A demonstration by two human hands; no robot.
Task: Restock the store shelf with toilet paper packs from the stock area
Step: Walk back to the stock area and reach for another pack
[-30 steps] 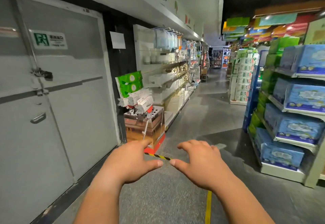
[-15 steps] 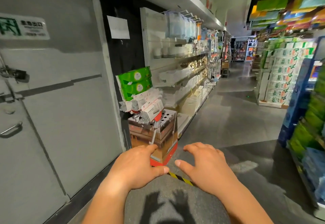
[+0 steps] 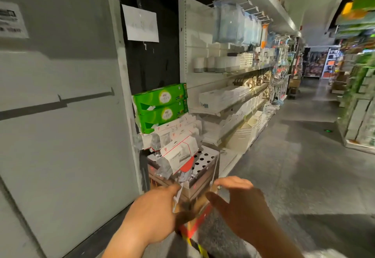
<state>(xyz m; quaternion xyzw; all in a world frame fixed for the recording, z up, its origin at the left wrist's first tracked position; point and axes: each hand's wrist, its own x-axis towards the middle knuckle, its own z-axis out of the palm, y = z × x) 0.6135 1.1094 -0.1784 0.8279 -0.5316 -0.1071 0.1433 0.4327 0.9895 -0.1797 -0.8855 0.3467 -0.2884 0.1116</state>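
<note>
Display box (image 3: 200, 168) nearer now (hands (image 3: 154, 215) blurred)

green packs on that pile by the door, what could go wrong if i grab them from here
The green packs top a loose heap of white packets on a perforated display box; pulling them could tip the packets onto the floor. Neither the left hand nor the right hand holds anything, and the picture is motion-blurred, so a hurried reach might knock the box. The striped floor tape lies underfoot and may mark an edge worth watching.
</note>
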